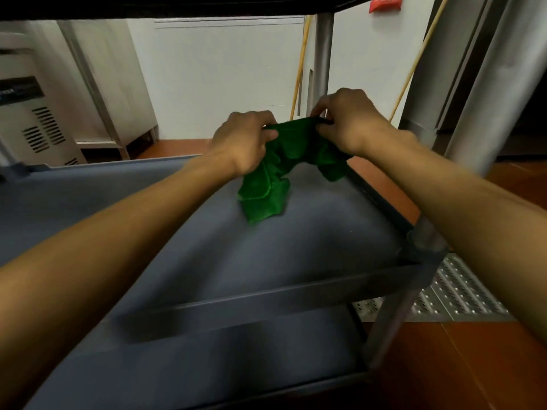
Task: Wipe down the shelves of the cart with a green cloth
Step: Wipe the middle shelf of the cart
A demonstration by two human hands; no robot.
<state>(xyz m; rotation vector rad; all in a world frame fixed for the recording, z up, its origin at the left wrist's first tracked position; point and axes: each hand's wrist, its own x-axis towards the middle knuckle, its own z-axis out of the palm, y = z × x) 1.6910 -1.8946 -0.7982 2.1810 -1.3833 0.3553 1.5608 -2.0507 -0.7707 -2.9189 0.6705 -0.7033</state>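
1. Head view, hands: I see the left hand (245,140) and the right hand (346,122) both pinching the top edge of the cloth (296,140), with fingers curled onto the fabric. Neither hand is free.
2. Head view, cloth: it is held up over the far right part of the middle shelf (296,253), near the corner post (324,54). Its long axis runs left to right between the two hands. The bigger tail hangs under the left hand, and its tip looks to be touching the shelf.
3. Head view, judgement: the cloth looks bunched rather than folded, so I'd expect it to be spread or refolded before wiping. The left hand is nearer the open shelf surface. The lower shelf (236,365) lies below, toward me.
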